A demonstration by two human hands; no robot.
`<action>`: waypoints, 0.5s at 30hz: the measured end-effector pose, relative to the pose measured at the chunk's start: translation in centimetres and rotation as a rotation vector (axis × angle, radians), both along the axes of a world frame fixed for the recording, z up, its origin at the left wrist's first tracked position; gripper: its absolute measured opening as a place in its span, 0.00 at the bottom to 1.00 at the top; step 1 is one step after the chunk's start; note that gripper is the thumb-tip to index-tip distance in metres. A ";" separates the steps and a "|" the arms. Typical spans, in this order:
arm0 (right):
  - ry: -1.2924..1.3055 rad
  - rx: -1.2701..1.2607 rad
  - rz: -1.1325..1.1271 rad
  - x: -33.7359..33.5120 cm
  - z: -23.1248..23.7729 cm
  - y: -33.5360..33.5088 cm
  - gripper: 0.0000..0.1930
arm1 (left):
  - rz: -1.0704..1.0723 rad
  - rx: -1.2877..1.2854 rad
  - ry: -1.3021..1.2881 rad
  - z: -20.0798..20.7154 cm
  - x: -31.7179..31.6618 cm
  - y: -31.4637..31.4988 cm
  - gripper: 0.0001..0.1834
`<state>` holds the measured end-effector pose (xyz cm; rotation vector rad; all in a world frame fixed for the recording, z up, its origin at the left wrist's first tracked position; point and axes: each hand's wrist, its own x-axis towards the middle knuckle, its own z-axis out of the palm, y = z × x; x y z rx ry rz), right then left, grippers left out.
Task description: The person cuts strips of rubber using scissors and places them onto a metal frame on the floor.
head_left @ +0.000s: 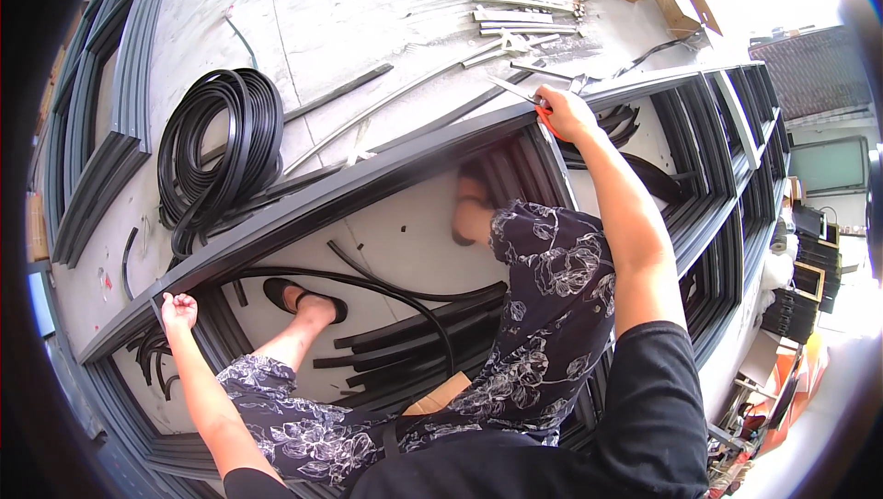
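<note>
My right hand (pixel 568 114) is closed round a pair of scissors (pixel 545 119) with orange handles, their blades pointing left across the far rail of a dark grey metal frame (pixel 368 181). Toward the left end of the same rail, my left hand (pixel 180 311) is closed with the fingers pinched together beside a cross bar; what it pinches, if anything, is too small to make out. A long black rubber strip (pixel 368 286) curves over the floor inside the frame, between my legs.
Beyond the rail lies a thick coil of black rubber strip (pixel 269 122). Pale cut profiles (pixel 524 16) are scattered farther off, near a cardboard box (pixel 685 4). More stacked dark frames (pixel 736 195) stand at the right and others (pixel 110 159) at the left.
</note>
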<state>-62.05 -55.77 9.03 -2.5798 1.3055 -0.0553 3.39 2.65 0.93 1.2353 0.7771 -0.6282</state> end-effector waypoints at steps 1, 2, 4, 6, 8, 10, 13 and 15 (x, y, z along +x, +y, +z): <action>0.001 0.001 -0.007 0.1 -0.1 0.0 0.11 | 0.006 0.003 0.007 0.0 0.0 -0.1 0.30; 0.028 0.011 -0.013 0.2 -0.2 -0.1 0.13 | 0.001 0.012 0.013 0.0 0.1 -0.2 0.30; 0.034 0.004 -0.014 0.2 -0.5 -0.3 0.14 | -0.014 0.017 0.008 0.1 0.2 -0.2 0.31; 0.045 0.007 -0.018 0.0 -0.8 -0.6 0.12 | -0.028 0.025 0.002 0.0 0.4 -0.2 0.32; 0.071 0.000 -0.010 0.2 -0.9 -0.6 0.12 | -0.036 0.031 0.000 -0.1 0.6 0.0 0.32; 0.085 0.005 -0.033 0.5 -0.8 -0.6 0.12 | -0.039 0.025 -0.006 -0.1 0.8 0.2 0.32; 0.099 0.012 -0.052 0.5 -0.7 -0.6 0.12 | -0.051 0.023 -0.007 -0.2 0.7 0.4 0.32; 0.108 0.040 -0.050 0.6 -0.2 -0.5 0.12 | -0.054 0.025 -0.007 -0.2 0.7 0.4 0.32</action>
